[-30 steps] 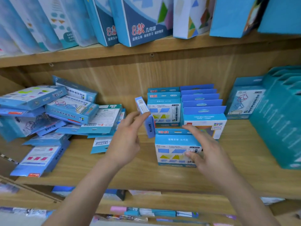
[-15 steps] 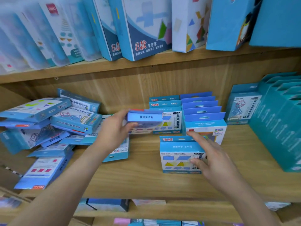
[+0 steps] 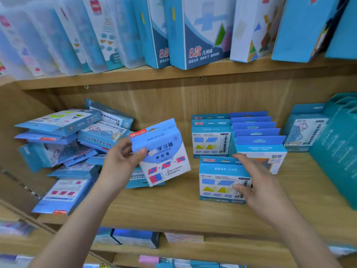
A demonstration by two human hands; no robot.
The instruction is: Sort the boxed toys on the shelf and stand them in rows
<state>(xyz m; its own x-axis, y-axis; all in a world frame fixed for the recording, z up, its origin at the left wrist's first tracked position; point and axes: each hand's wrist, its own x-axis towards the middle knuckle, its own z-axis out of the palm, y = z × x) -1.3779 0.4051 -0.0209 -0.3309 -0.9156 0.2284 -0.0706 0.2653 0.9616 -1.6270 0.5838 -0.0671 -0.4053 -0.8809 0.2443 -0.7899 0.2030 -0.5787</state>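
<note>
Bright, even, cool-tinted light; soft shadows, wide-angle bowing at edges, blurred upper-left corner.

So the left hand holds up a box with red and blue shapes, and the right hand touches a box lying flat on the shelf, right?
Not quite. The head view shows the left hand holding up the box with red and blue shapes, but the front box that the right hand touches stands upright on the shelf, not lying flat.
</note>
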